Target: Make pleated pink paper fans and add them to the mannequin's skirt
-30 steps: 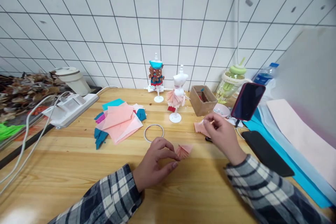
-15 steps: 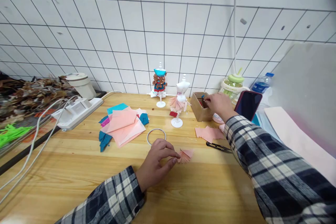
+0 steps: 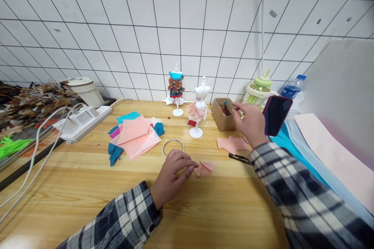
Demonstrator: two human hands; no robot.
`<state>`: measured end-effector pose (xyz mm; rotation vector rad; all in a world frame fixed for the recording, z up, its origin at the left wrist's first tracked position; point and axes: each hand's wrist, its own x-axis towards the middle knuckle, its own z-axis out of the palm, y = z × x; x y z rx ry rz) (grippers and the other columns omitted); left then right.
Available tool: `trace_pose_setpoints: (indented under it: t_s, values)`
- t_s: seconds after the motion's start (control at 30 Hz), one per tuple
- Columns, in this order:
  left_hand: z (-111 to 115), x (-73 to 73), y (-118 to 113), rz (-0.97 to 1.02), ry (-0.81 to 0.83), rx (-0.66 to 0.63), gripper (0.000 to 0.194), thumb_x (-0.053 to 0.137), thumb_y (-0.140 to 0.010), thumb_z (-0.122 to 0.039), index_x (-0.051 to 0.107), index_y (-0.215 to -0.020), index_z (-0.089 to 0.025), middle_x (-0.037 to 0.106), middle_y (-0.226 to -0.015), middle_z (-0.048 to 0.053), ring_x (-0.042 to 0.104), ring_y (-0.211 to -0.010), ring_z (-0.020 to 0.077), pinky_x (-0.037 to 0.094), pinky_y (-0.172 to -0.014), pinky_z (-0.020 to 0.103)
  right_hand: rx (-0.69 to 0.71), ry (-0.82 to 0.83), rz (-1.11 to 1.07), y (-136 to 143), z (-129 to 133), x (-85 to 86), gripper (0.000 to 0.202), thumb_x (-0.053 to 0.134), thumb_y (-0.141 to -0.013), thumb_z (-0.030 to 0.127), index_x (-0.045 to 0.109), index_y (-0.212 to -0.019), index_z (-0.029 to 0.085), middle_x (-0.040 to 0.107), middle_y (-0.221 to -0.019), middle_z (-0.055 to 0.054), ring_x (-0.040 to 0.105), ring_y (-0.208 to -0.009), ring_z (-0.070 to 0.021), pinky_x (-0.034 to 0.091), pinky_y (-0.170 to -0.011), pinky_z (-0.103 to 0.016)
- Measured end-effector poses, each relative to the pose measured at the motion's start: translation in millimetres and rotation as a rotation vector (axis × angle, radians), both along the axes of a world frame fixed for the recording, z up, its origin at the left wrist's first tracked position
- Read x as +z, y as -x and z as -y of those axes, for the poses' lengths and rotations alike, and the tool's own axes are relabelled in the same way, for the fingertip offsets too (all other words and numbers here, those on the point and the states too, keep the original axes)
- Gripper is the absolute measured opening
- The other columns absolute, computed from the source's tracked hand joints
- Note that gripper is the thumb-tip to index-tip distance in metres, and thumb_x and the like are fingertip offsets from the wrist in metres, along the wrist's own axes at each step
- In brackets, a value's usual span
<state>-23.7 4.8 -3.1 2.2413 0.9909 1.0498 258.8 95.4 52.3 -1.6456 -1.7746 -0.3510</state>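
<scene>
In the head view, the left hand (image 3: 173, 177) reaches up from the lower middle, forearm slanting in from the bottom left in a plaid sleeve (image 3: 128, 212). Its wrist lies low over the desk (image 3: 96, 186), palm down, knuckles up, fingers pointing right. The index finger and thumb stretch toward the pink fan (image 3: 204, 169), a small pleated piece on the desk. The fingertips meet its left edge; whether they pinch it or just press on it, I can't tell. The other fingers curl loosely.

The right arm comes in from the lower right, its sleeve crossing above the desk. The right hand (image 3: 251, 122) is raised beside the carton (image 3: 224, 114), back of the hand up, fingers bent and pointing left at its right edge. They look drawn together, but I can't make out whether anything is between them. Under this hand lie a pink strip (image 3: 232, 144) and black snips (image 3: 239, 158), the snips partly behind the sleeve. The phone (image 3: 277, 116) leans upright just right of the hand.

Between the hands and the wall stand 2 small dress forms: the near one (image 3: 201, 95) with a pink pleated skirt, the far one (image 3: 175, 85) in blue, brown and red. A ring (image 3: 173, 140) lies just beyond the left hand, with layered pink sheets (image 3: 136, 134) farther left.
</scene>
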Motion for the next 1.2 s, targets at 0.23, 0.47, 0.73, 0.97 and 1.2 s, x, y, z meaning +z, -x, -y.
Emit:
trace_pose_setpoints:
  t_s: [0.23,0.47,0.73,0.97,1.2]
  values:
    - [1,1.3,-2,-0.062,-0.022,-0.003,0.022,0.048,-0.093,-0.027,0.07,-0.091,-0.023,0.064,-0.087,0.005,0.054,-0.089,0.0187,0.041,-0.084,0.037,0.558,0.375,-0.689,80,106,-58.4,0.021,0.058,-0.087,0.036,0.073,-0.093,0.023,0.068,-0.076,-0.004,0.057,-0.064,-0.0157,0.046,-0.058,-0.028]
    - [3,3.5,-4,-0.126,-0.113,-0.037,0.016,0.051,-0.09,-0.019,0.067,-0.088,-0.022,0.064,-0.088,0.004,0.053,-0.089,0.0179,0.039,-0.085,0.038,0.554,0.626,-0.944,89,108,-62.0,0.02,0.067,-0.078,0.037,0.073,-0.086,0.02,0.07,-0.078,-0.004,0.061,-0.066,-0.0158,0.049,-0.061,-0.029]
    - [1,3.4,-2,-0.21,-0.144,-0.097,0.013,0.054,-0.087,-0.019,0.066,-0.09,-0.024,0.065,-0.093,0.003,0.053,-0.092,0.0181,0.038,-0.086,0.038,0.594,0.728,-0.914,85,108,-59.1,0.013,0.068,-0.077,0.031,0.069,-0.079,0.018,0.067,-0.075,-0.002,0.058,-0.068,-0.0146,0.045,-0.061,-0.027]
    - [-1,0.7,-3,-0.273,-0.149,-0.054,0.013,0.054,-0.089,-0.022,0.066,-0.088,-0.023,0.065,-0.093,0.003,0.053,-0.092,0.0184,0.038,-0.085,0.038,0.629,0.533,-0.554,86,112,-56.5,0.008,0.054,-0.084,0.015,0.058,-0.08,0.019,0.058,-0.077,0.0,0.051,-0.07,-0.0136,0.04,-0.063,-0.026]
    - [-2,-2.6,-4,-0.298,-0.135,-0.012,0.018,0.052,-0.091,-0.028,0.069,-0.097,-0.025,0.064,-0.089,0.004,0.053,-0.086,0.0184,0.039,-0.08,0.037,0.612,0.642,-0.888,83,109,-56.1,0.009,0.061,-0.082,0.026,0.062,-0.077,0.019,0.061,-0.073,-0.001,0.055,-0.068,-0.0141,0.043,-0.063,-0.027]
